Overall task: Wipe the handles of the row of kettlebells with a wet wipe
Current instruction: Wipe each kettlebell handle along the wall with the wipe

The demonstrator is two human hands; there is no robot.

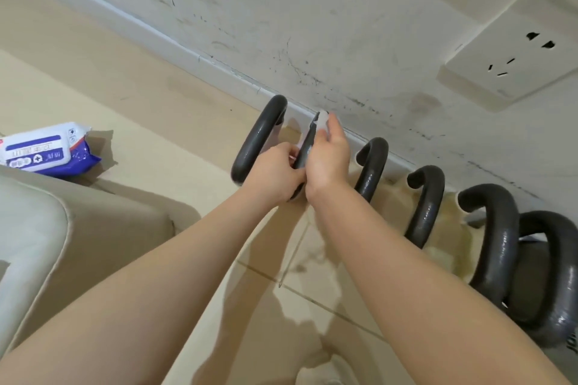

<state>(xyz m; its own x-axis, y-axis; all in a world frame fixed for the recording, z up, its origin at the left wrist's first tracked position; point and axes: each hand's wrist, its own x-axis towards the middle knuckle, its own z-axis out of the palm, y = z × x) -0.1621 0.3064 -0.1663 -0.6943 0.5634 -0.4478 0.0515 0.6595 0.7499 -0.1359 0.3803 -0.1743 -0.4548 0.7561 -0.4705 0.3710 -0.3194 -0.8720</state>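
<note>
A row of several black kettlebell handles stands along the wall's foot. The far-left handle [255, 141] is free. My left hand [275, 173] grips the lower part of the second handle [305, 147]. Pressed on that handle's top is a white wet wipe [322, 120], with my right hand [328, 159] closed around it. Three more handles [370, 166] [427, 200] [497, 228] follow to the right, and the nearest kettlebell [544, 275] shows part of its body.
A blue and white pack of wet wipes [47, 148] lies on the beige tiled floor at left. A pale cushioned seat [47, 244] fills the lower left. The scuffed white wall [312, 25] carries a power socket [513, 53] at upper right.
</note>
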